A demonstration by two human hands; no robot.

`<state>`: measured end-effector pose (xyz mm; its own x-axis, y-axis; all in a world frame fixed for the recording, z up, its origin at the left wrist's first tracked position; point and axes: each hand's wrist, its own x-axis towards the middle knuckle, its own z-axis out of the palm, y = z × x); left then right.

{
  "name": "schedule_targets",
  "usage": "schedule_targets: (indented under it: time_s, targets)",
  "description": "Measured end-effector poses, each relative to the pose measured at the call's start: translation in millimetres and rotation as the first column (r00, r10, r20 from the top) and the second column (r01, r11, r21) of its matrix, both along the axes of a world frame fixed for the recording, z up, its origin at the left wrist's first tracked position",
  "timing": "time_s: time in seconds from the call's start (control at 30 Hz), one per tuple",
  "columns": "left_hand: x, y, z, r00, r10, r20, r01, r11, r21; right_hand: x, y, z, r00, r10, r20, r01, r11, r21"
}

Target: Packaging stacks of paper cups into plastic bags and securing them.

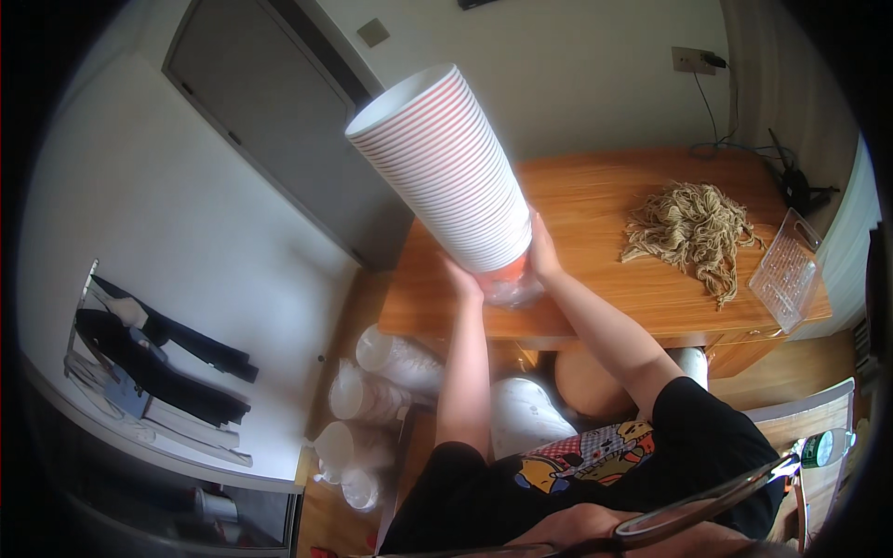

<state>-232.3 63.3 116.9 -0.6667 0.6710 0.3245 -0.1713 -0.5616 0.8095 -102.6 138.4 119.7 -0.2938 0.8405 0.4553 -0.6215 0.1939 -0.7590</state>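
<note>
A tall stack of white paper cups with red rim lines [445, 167] leans toward me over the wooden table [595, 200], its mouth up at the top left. The base of the stack sits in crumpled clear plastic wrap [510, 284] at the table's front left. My left hand [462, 277] grips the lower left side of the stack. On its lower right side, my right hand [540, 249] presses against the base. Both forearms reach up from below.
A tangle of tan string [693, 228] lies on the table's right half, with a clear plastic tray [786, 270] at the right edge. Several wrapped sleeves of cups [372, 395] lie on the floor to the left. Dark clothes [158, 363] rest on a white surface far left.
</note>
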Motion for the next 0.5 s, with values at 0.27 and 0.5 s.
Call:
schedule_targets:
  time_s: [0.27, 0.5]
  targets:
    - [-11, 10, -35, 0.991, -0.086, 0.106, 0.095, 0.992, -0.081, 0, 21, -18, 0.992, 0.122, -0.041, -0.126, 0.986, -0.109]
    - [-30, -1, -9, 1.0, -0.002, -0.016, 0.002, 0.999, -0.036, -1, 7, -8, 0.985, 0.173, -0.011, -0.173, 0.978, -0.114]
